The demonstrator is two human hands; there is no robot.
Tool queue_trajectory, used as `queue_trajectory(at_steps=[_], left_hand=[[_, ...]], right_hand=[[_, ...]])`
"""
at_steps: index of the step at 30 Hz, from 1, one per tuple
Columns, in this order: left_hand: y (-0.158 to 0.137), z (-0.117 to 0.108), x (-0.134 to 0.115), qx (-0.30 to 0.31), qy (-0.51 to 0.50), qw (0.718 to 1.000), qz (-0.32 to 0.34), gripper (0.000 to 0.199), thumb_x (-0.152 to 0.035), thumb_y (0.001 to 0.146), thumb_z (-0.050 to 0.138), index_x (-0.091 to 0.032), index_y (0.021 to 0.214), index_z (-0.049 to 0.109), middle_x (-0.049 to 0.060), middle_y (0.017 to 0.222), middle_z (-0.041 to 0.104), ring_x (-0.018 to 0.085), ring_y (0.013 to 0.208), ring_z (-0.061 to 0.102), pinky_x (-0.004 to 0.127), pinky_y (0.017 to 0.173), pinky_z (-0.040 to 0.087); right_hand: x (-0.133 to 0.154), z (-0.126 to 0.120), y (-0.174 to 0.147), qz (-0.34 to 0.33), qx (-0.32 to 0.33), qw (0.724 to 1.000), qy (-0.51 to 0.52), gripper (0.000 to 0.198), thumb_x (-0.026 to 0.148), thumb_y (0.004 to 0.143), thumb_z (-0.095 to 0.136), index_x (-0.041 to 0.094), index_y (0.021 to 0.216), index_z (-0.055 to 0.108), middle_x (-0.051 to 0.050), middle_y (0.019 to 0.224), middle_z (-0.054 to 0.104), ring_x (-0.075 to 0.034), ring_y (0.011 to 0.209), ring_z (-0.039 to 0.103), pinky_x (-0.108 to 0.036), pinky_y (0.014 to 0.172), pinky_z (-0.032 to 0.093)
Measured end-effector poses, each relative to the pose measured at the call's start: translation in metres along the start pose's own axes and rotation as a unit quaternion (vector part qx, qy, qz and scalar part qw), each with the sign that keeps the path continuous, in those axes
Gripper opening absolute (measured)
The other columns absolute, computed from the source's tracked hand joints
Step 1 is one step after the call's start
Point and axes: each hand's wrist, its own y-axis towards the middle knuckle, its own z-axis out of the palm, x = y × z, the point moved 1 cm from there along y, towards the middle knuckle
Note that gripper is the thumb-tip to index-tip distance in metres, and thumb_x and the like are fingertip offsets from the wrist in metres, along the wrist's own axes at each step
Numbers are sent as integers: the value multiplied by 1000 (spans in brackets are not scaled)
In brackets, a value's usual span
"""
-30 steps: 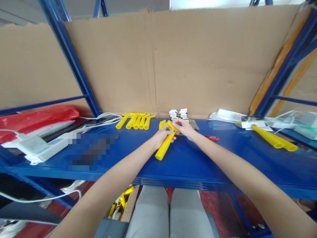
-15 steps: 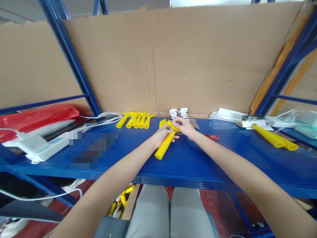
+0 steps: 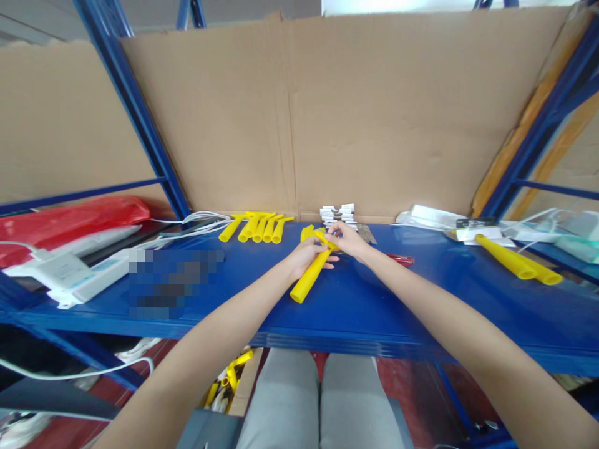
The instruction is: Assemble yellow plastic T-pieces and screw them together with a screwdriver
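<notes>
A yellow plastic scraper (image 3: 309, 277) with a hollow tubular handle points its open end toward me, tilted above the blue shelf. My left hand (image 3: 305, 257) is closed around it just below the head. Thumb and fingers of my right hand (image 3: 347, 240) pinch the wide head end; whether a small part is also between them, I cannot tell. Behind the hands lies another yellow piece (image 3: 306, 232), partly hidden. A screwdriver with a red handle (image 3: 401, 260) rests under my right forearm, its shaft mostly covered.
Several similar yellow scrapers (image 3: 259, 227) stand in a row at the back left. White notched pieces (image 3: 337, 214) are stacked against the cardboard. Two yellow tubes (image 3: 515, 262) lie right, a power strip (image 3: 88, 277) left. Below the shelf edge is a box of yellow parts (image 3: 246, 383).
The handle's open end has dipped slightly down and left. My right fingers have shifted a little on the head; both hands keep their hold.
</notes>
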Motion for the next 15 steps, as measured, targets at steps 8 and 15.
queue_trajectory(at_steps=[8, 15], left_hand=[[2, -3, 0, -1, -17, 1000, 23, 27, 1, 83, 55, -16, 102, 50, 7, 86, 66, 18, 58, 71, 21, 43, 49], [5, -8, -3, -49, -27, 998, 23, 27, 2, 85, 47, -11, 106, 55, 9, 84, 68, 16, 56, 68, 18, 40, 44]], right_hand=[[1, -3, 1, -16, -40, 993, -114, 19, 39, 80, 64, 23, 88, 58, -4, 95, 68, -21, 87, 62, -41, 85, 48], [15, -72, 21, -54, -141, 964, -219, 30, 46, 87, 54, 22, 100, 66, -8, 102, 71, -25, 97, 62, -44, 88, 46]])
